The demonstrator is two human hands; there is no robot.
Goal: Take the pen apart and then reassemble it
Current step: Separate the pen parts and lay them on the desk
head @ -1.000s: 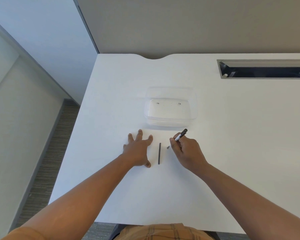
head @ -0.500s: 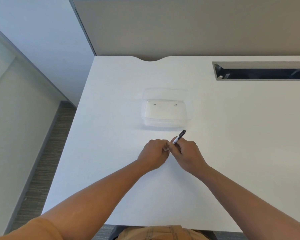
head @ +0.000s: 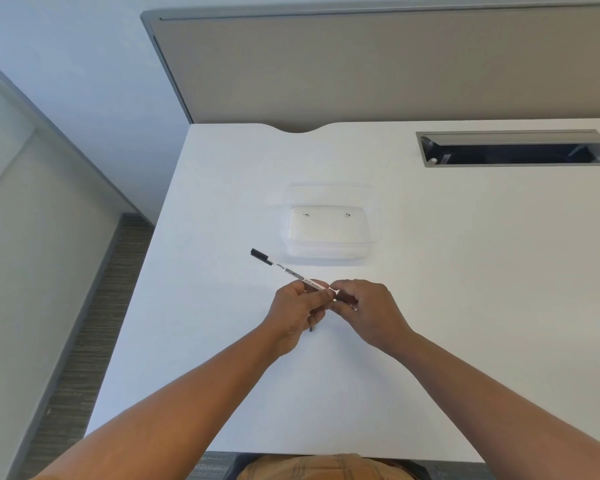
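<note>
From the head camera, a person is sitting at a white table (head: 465, 306) and looking down at both hands, which are meeting just above the table top.

The left hand (head: 297, 308) is curling its fingers and thumb around the white pen (head: 293, 271). It is holding the pen near its right end. The pen is slanting up and away to the left, above the table, and is not touching it. Its far end is black, and there are small black words along its white side.

The right hand (head: 368, 306) is pinching the other end of the pen, where a short dark bit (head: 342, 298) is showing between its fingertips. The two hands are almost touching each other there.

A thin dark piece (head: 311, 329) is peeking out just under the left hand. Too little of it is showing to tell what it is.

A clear plastic box (head: 329, 223) is sitting on the table, behind the hands and near the pen's black end, but apart from it. Farther back on the right, a long slot (head: 513, 150) in the table is standing open with a gray flap. A gray wall panel (head: 395, 64) is standing behind the table.
</note>
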